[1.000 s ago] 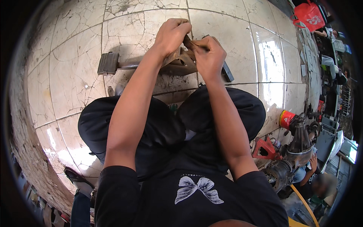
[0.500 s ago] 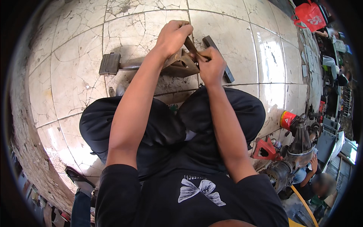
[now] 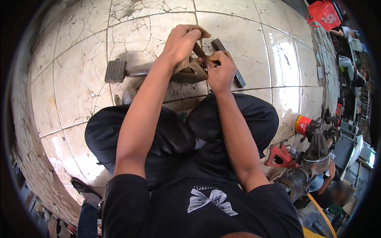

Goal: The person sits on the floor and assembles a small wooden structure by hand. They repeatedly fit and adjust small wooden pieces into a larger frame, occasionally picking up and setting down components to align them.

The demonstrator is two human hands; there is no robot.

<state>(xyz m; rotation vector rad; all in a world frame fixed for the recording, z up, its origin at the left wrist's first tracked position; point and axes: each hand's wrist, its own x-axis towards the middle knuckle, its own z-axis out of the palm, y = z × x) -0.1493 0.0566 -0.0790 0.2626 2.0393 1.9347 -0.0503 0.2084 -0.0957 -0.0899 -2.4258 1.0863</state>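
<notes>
My left hand [image 3: 180,43] is closed around the upper end of a narrow brown strip [image 3: 199,50], with one finger reaching over its top. My right hand [image 3: 222,73] pinches around the strip's lower end; the fingertips are partly hidden. Just below lies a rusty brown metal part [image 3: 190,75] with a hole in its bent plate. A shaft [image 3: 138,73] runs left from near it to a dark ribbed block [image 3: 116,71], partly behind my left forearm. Beside my right hand, a dark square bar [image 3: 239,78] lies slanted on the tiles.
Cracked pale floor tiles [image 3: 246,35] spread around my bent knees. To the right stand a red and yellow can [image 3: 302,124], a red stand [image 3: 279,156] and a greasy metal housing [image 3: 316,148]. Another person's sandalled foot [image 3: 85,188] is at lower left. A red bag [image 3: 323,16] is at upper right.
My left hand has shifted slightly right and down, and a finger now stretches out over the strip's top. My right hand stays nearly in place at the lower end.
</notes>
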